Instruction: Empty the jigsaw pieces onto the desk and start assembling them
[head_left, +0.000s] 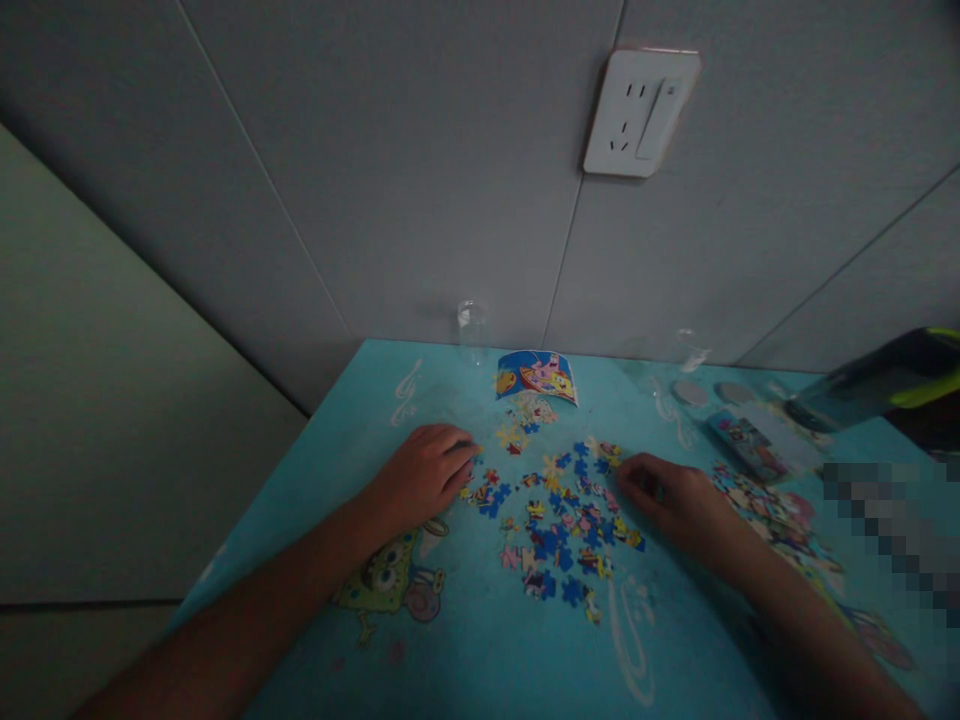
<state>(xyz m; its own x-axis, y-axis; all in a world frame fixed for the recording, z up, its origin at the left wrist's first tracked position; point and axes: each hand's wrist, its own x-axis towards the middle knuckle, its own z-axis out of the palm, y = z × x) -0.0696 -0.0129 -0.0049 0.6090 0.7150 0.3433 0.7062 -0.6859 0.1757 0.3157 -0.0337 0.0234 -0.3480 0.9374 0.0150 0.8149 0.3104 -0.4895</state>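
Loose jigsaw puzzle pieces (551,540), mostly blue with some yellow, pink and red, lie spread between my two hands. My left hand (431,470) rests at the left edge of the spread with its fingers curled together; a bit of yellow shows by the fingertips, but whether it is gripped is unclear. On the right side, my right hand (667,490) has thumb and fingers drawn into a pinch beside the outer pieces, and anything between the tips is hidden. Behind the pieces stands a curved picture card (536,377) with cartoon figures.
The light-blue cartoon-printed table (315,560) meets a grey wall. Clear plastic cups (472,330) stand along the back. To the right are round white lids (690,392), a printed box (750,440), more puzzle pieces (787,520) and a dark sleeve with a yellow-green stripe (877,380).
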